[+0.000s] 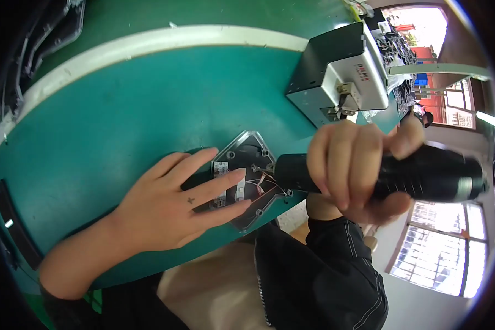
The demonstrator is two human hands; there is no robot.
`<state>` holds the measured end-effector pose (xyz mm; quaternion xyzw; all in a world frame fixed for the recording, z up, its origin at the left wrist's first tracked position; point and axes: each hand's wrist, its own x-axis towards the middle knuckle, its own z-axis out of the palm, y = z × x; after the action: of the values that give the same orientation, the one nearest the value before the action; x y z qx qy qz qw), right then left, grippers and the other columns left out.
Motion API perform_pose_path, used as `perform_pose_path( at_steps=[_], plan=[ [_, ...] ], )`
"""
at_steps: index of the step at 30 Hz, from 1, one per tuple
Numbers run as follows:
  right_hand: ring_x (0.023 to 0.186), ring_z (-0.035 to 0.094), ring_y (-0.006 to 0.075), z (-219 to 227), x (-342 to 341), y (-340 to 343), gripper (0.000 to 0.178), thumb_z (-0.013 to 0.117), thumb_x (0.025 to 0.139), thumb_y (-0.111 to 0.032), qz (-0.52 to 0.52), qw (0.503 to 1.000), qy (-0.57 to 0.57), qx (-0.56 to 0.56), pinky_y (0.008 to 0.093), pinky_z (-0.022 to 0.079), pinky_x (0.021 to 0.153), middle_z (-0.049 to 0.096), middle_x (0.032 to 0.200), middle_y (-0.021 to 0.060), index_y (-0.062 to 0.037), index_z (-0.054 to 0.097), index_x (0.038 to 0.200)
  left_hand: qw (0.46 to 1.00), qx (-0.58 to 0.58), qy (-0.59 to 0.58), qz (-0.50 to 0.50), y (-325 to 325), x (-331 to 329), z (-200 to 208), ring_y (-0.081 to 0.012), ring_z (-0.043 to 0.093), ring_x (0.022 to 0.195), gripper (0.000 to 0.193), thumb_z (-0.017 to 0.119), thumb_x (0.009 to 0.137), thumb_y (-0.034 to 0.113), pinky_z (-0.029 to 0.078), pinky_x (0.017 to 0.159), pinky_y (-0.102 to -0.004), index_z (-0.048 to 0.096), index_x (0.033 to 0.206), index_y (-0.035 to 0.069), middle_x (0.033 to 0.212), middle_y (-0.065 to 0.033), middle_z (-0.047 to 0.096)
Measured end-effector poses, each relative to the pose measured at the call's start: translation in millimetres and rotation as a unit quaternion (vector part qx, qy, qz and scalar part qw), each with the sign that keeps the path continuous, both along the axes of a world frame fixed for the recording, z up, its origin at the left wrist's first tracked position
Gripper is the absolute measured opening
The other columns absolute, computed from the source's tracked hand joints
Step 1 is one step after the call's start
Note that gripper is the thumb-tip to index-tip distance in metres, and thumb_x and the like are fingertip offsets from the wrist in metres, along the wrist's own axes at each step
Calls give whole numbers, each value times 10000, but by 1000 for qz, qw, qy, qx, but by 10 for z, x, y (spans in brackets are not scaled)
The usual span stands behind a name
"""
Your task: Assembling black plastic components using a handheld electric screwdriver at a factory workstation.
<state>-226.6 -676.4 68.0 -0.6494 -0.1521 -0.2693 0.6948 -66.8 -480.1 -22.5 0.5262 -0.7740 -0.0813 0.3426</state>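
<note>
A black electric screwdriver (434, 173) is gripped in my right hand (349, 162), fingers wrapped round its body. Its front end points left and down at a dark, angular plastic housing (248, 148) with a clear rim and screw posts. Whether the bit touches a screw is hidden. Inside the housing lie pale circuit-board strips (241, 190) and thin red and white wires (265, 184). Across the housing's left side my left hand (165, 203) rests with its fingers stretched out and apart, covering part of the strips.
A grey and black box-shaped machine (341, 77), probably a screw feeder, stands at the back right of the green table (165, 99). A pale raised strip (148, 47) runs behind. A long black part (17, 223) lies far left; more dark housings (55, 33) sit at the upper left.
</note>
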Motion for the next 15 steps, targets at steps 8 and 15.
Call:
perform_pose_path(
  at_steps=[8,15],
  plan=[
    [477,557,105,-267,-146,-90,395,610,932,-53,-4,998,47,50,269,454,449,564,660,-21,-161,393,1243,999,0,8,46,32,-37,-200,-328,567,1232,340,743,803,211,514,906,-403,745,1131,300,1391,42,599],
    [466,556,103,-314,-113,-25,396,611,930,-37,-15,999,27,43,262,448,428,552,664,-16,-163,400,1240,998,-11,23,51,41,-44,-211,-318,571,1227,331,755,797,233,515,893,-398,745,1120,306,1383,59,603]
  ],
)
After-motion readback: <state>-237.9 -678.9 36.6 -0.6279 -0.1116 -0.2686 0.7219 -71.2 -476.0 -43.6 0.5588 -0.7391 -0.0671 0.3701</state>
